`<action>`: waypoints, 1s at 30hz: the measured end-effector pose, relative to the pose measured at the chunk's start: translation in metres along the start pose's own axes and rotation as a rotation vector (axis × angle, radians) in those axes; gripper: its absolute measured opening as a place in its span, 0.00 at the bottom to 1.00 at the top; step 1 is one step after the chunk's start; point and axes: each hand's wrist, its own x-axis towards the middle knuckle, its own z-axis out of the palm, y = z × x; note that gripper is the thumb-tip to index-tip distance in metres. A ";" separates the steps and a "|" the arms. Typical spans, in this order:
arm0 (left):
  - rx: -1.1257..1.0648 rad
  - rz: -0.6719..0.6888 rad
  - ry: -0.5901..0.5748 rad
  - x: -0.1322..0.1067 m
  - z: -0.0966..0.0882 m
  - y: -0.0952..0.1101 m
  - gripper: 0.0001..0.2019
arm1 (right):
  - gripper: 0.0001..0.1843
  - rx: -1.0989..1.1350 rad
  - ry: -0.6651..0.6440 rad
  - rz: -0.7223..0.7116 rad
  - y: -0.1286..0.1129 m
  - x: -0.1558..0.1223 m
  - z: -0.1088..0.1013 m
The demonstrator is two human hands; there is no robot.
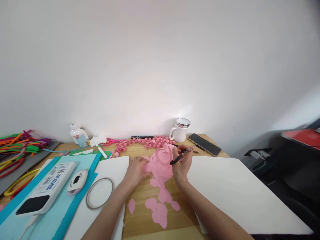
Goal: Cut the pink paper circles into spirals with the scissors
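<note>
Not legible as words anywhere. Printed in large blue characters on the white power bank (47, 188) at left, but too blurred to make out. Lettered in red on the white bottle (79, 136) at far left, likewise unreadable. Marked in tiny dark print on the white oval device (80, 178) right of the power bank, and faintly along the black marker (142, 137) at the far side, too small to read.

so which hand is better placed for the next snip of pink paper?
Right, I'd say: the right hand holds the scissors, close beside the pink paper. The left hand shows no tool and is at the paper's left side, likely better suited to steadying it.
</note>
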 end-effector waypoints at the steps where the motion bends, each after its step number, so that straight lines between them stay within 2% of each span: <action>1: 0.005 -0.006 -0.002 0.000 0.001 -0.001 0.21 | 0.16 -0.006 0.008 -0.040 -0.001 -0.001 0.000; 3: 0.005 -0.016 0.001 0.001 0.001 -0.002 0.21 | 0.16 -0.020 -0.023 -0.121 -0.001 -0.002 -0.001; 5: 0.005 -0.021 0.008 0.002 0.002 -0.002 0.19 | 0.18 -0.050 -0.118 -0.161 0.002 -0.002 0.000; 7: 0.011 -0.023 0.016 0.002 0.002 -0.003 0.16 | 0.22 -0.096 -0.220 -0.125 0.007 -0.002 0.000; 10: 0.020 -0.019 0.020 0.002 0.003 -0.004 0.13 | 0.21 -0.125 -0.263 0.009 0.014 0.001 0.000; 13: 0.009 -0.001 0.029 0.002 0.003 -0.005 0.10 | 0.17 -0.022 -0.232 0.137 0.017 0.006 0.000; 16: -0.015 -0.002 0.038 0.002 0.002 -0.005 0.07 | 0.18 0.101 -0.152 0.210 0.019 0.011 0.001; 20: 0.004 -0.013 0.018 0.002 0.000 -0.002 0.05 | 0.19 0.071 -0.006 0.170 0.022 0.016 0.000; 22: 0.010 -0.012 0.004 0.002 -0.001 -0.001 0.05 | 0.20 0.059 0.014 0.126 0.024 0.017 0.000; 24: 0.003 -0.015 -0.003 0.002 -0.001 -0.002 0.04 | 0.20 0.033 -0.047 0.106 0.025 0.016 -0.001; 28: -0.010 -0.028 0.015 0.002 0.002 -0.005 0.10 | 0.20 -0.117 -0.289 0.073 0.031 0.012 0.000; 30: -0.025 -0.025 0.036 0.002 0.004 -0.006 0.08 | 0.18 -0.187 -0.355 0.023 0.033 0.009 0.001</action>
